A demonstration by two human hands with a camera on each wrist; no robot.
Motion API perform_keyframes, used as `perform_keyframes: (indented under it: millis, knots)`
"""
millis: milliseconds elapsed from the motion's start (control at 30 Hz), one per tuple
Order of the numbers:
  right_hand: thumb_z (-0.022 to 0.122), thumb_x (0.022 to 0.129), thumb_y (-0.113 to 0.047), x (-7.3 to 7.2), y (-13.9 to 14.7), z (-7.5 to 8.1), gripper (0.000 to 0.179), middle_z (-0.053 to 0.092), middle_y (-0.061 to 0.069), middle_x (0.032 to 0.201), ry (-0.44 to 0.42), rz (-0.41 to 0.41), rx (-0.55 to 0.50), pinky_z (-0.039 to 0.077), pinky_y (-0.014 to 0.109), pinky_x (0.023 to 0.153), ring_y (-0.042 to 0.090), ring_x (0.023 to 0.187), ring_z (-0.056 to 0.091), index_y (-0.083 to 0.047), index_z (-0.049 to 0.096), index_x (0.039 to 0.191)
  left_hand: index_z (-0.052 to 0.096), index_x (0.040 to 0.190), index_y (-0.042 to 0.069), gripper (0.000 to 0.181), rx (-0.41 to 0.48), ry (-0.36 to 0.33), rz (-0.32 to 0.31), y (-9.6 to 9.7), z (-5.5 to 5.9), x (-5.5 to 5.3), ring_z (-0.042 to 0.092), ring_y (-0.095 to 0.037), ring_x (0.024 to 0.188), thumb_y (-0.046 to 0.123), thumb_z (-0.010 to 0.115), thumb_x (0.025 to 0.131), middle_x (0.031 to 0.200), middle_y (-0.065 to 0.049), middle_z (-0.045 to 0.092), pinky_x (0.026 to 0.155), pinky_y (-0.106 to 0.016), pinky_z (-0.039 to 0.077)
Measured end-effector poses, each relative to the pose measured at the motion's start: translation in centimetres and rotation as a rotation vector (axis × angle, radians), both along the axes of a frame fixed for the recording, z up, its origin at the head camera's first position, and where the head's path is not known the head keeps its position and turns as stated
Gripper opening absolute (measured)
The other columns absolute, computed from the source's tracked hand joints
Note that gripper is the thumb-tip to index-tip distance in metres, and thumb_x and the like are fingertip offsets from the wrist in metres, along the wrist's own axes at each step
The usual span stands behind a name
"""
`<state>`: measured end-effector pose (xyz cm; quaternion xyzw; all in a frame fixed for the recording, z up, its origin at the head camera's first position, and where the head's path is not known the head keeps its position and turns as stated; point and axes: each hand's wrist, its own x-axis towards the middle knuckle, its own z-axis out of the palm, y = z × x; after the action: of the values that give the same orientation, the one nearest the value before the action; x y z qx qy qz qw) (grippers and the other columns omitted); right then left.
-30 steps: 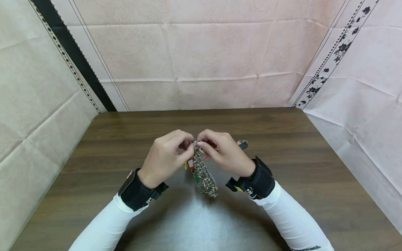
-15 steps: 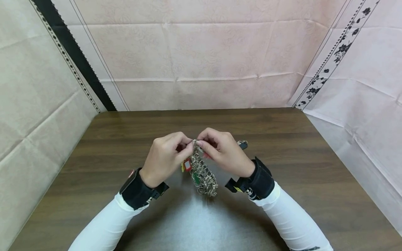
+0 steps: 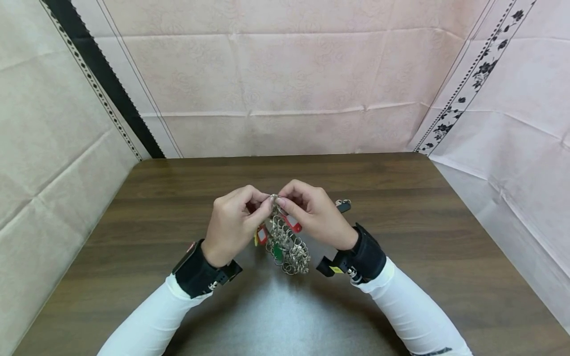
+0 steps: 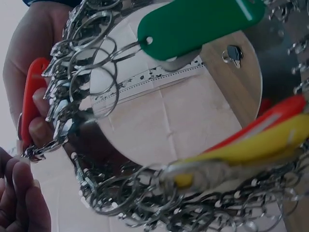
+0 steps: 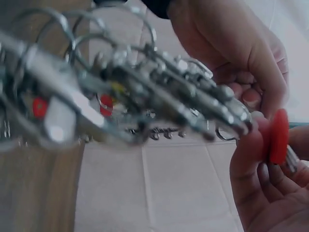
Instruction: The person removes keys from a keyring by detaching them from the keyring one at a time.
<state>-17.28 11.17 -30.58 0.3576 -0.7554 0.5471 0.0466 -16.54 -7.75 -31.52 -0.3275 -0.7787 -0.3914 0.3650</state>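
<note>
A hoop of metal clasps and split rings (image 3: 289, 252) hangs upright between my hands, above the table. At its top edge the left hand (image 3: 236, 220) pinches a small metal fitting between thumb and forefinger. Right beside it, the right hand (image 3: 316, 215) pinches at the same spot, fingertips almost meeting the left ones. A red key tag (image 3: 294, 225) shows just under the right fingers. Also on the hoop are a green key tag (image 4: 193, 31), a yellow key tag (image 4: 251, 145) and another red key tag (image 4: 265, 121). The pinched fitting is mostly hidden by fingertips.
Behind the right hand, a small black-headed object (image 3: 343, 206) with a metal ring lies on the brown wooden table (image 3: 178, 198). Pale cloth (image 3: 303, 99) hangs along the table's far edge and both sides.
Both hands have risen a little and shifted slightly left with the hoop. The hoop has turned so its rings spread wider, and the red tag under the right fingers shows more fully.
</note>
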Motion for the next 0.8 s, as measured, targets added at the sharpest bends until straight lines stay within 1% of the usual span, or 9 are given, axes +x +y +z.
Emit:
perform_keyframes:
  millis: [100, 200, 267, 333, 400, 467, 533, 667, 800]
  knots:
    - [0.053, 0.097, -0.013, -0.05, -0.08, -0.16, 0.011, 0.058, 0.008, 0.083, -0.006, 0.006, -0.014, 0.039, 0.026, 0.053, 0.016, 0.065, 0.049, -0.003, 0.058, 0.099, 0.065, 0.081, 0.006, 0.006, 0.012, -0.003, -0.002, 0.14, -0.07, -0.05, 0.047, -0.004, 0.056, 0.008, 0.069, 0.084, 0.067, 0.0, 0.06, 0.047, -0.019, 0.04]
    - [0.052, 0.098, -0.013, -0.02, -0.1, -0.27, 0.011, 0.057, 0.007, 0.083, 0.026, 0.003, -0.011, 0.04, 0.027, 0.054, 0.016, 0.066, 0.05, -0.003, 0.057, 0.099, 0.065, 0.081, 0.007, 0.005, 0.007, -0.014, -0.01, 0.14, -0.02, -0.09, 0.047, -0.004, 0.057, 0.007, 0.07, 0.083, 0.067, 0.001, 0.059, 0.048, -0.019, 0.041]
    - [0.052, 0.098, -0.014, 0.04, -0.07, -0.26, 0.012, 0.057, 0.007, 0.081, 0.054, -0.003, -0.001, 0.041, 0.027, 0.054, 0.015, 0.065, 0.05, -0.003, 0.057, 0.098, 0.065, 0.08, 0.007, 0.005, -0.007, -0.017, -0.018, 0.11, 0.07, -0.13, 0.046, -0.004, 0.058, 0.006, 0.07, 0.082, 0.067, 0.001, 0.058, 0.048, -0.019, 0.041]
    - [0.052, 0.098, -0.015, 0.13, -0.02, -0.22, 0.013, 0.057, 0.006, 0.08, 0.068, -0.006, 0.007, 0.041, 0.027, 0.053, 0.015, 0.064, 0.051, -0.004, 0.058, 0.098, 0.065, 0.08, 0.008, 0.004, -0.036, -0.007, -0.017, 0.01, 0.17, -0.13, 0.047, -0.004, 0.059, 0.007, 0.068, 0.083, 0.067, 0.002, 0.057, 0.049, -0.02, 0.042]
    - [0.052, 0.098, -0.016, 0.19, 0.0, -0.17, 0.013, 0.058, 0.007, 0.079, 0.065, -0.006, 0.008, 0.045, 0.027, 0.054, 0.015, 0.064, 0.054, -0.004, 0.058, 0.098, 0.065, 0.08, 0.008, 0.004, -0.077, 0.02, -0.004, -0.13, 0.27, -0.12, 0.048, -0.005, 0.06, 0.008, 0.065, 0.084, 0.068, 0.002, 0.057, 0.051, -0.02, 0.043]
    - [0.053, 0.098, -0.016, 0.24, 0.04, -0.16, 0.014, 0.059, 0.007, 0.078, 0.052, -0.003, 0.004, 0.047, 0.028, 0.053, 0.015, 0.064, 0.056, -0.004, 0.06, 0.097, 0.065, 0.08, 0.008, 0.005, -0.126, 0.062, 0.016, -0.25, 0.39, -0.11, 0.05, -0.006, 0.061, 0.01, 0.064, 0.084, 0.068, 0.002, 0.057, 0.053, -0.021, 0.046]
    - [0.054, 0.097, -0.016, 0.32, 0.06, -0.13, 0.014, 0.06, 0.007, 0.079, 0.041, -0.001, 0.001, 0.049, 0.028, 0.054, 0.014, 0.064, 0.059, -0.004, 0.061, 0.097, 0.065, 0.08, 0.008, 0.006, -0.177, 0.109, 0.042, -0.34, 0.49, -0.09, 0.051, -0.007, 0.061, 0.011, 0.063, 0.085, 0.068, 0.001, 0.058, 0.054, -0.022, 0.048]
    - [0.056, 0.096, -0.015, 0.51, 0.05, 0.0, 0.013, 0.061, 0.007, 0.079, 0.037, 0.0, 0.009, 0.052, 0.03, 0.055, 0.014, 0.064, 0.061, -0.004, 0.062, 0.097, 0.064, 0.081, 0.007, 0.006, -0.257, 0.181, 0.072, -0.5, 0.68, -0.04, 0.053, -0.009, 0.061, 0.011, 0.063, 0.086, 0.069, -0.001, 0.06, 0.055, -0.024, 0.049]
    - [0.058, 0.095, -0.013, 0.61, 0.01, 0.12, 0.011, 0.063, 0.007, 0.08, 0.032, 0.004, 0.019, 0.054, 0.03, 0.057, 0.014, 0.064, 0.062, -0.003, 0.062, 0.097, 0.064, 0.08, 0.006, 0.006, -0.29, 0.217, 0.072, -0.68, 0.77, 0.04, 0.055, -0.01, 0.06, 0.009, 0.064, 0.085, 0.069, -0.002, 0.063, 0.055, -0.025, 0.051]
